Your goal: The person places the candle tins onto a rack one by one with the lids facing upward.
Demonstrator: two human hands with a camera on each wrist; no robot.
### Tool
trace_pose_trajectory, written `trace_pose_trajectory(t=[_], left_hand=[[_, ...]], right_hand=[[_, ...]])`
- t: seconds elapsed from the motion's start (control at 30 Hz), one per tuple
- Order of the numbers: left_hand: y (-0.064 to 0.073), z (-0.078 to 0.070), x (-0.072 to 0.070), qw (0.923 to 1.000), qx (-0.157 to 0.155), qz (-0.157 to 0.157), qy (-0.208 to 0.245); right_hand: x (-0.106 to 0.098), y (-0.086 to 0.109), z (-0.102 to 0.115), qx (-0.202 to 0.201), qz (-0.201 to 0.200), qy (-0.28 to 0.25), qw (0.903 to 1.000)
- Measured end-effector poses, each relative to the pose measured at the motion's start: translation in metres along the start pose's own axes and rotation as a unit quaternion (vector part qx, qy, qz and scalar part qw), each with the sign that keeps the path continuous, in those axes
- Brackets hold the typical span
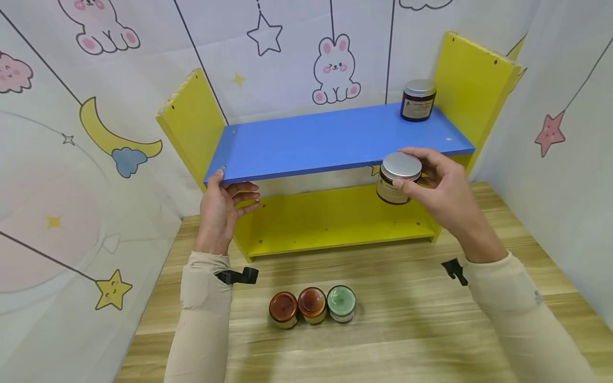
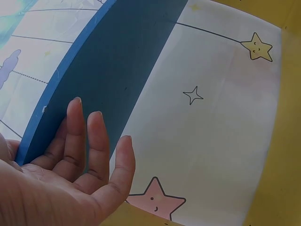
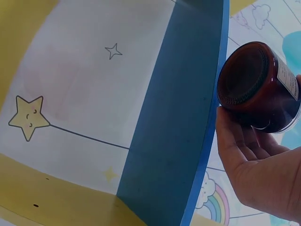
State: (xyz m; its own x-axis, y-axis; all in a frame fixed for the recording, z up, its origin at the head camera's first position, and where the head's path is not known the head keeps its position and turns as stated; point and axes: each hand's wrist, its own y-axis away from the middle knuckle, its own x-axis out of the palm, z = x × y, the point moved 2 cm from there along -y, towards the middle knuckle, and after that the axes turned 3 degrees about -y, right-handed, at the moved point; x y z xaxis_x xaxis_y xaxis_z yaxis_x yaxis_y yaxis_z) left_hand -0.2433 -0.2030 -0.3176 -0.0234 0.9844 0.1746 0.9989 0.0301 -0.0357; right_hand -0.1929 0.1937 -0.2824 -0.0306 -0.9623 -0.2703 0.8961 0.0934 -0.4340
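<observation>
In the head view, my right hand (image 1: pixel 442 183) grips a brown glass jar (image 1: pixel 392 191) with a silver lid and a pale label. The jar is upright at the front edge of the blue shelf (image 1: pixel 306 143), toward its right end. From below, the right wrist view shows the jar's dark base (image 3: pixel 244 75) beside the shelf edge. My left hand (image 1: pixel 220 213) holds the shelf's front left corner, thumb on top and fingers underneath. Three of those fingers (image 2: pixel 98 146) are loosely spread below the board. A similar lidded jar (image 1: pixel 418 103) stands at the shelf's back right.
Two reddish-brown jars (image 1: pixel 283 308) and a green jar (image 1: pixel 341 303) stand in a row on the wooden table (image 1: pixel 407 330). Yellow side panels (image 1: pixel 474 90) rise at both shelf ends, above a yellow lower board (image 1: pixel 325 218). A printed white curtain (image 1: pixel 297 69) hangs behind.
</observation>
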Motion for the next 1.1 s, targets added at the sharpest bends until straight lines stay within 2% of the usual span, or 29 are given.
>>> trace_pose_trajectory(t=[0.17,0.4,0.77,1.1], left_hand=[[0.0,0.0,0.0,1.0,0.0,0.0,0.0],[-0.001,-0.001,0.0,1.0,-0.001,0.001,-0.004],[0.0,-0.001,-0.001,1.0,0.002,0.003,-0.003],[0.0,-0.001,0.0,1.0,-0.002,0.0,0.001]], right_hand=[[-0.001,-0.009,0.005,-0.001,-0.01,-0.007,0.9999],[-0.005,-0.021,0.007,0.002,-0.021,0.018,0.9996],[-0.01,-0.032,0.012,0.011,-0.008,0.006,0.9999],[-0.011,-0.043,0.015,0.031,0.008,0.041,0.9986]])
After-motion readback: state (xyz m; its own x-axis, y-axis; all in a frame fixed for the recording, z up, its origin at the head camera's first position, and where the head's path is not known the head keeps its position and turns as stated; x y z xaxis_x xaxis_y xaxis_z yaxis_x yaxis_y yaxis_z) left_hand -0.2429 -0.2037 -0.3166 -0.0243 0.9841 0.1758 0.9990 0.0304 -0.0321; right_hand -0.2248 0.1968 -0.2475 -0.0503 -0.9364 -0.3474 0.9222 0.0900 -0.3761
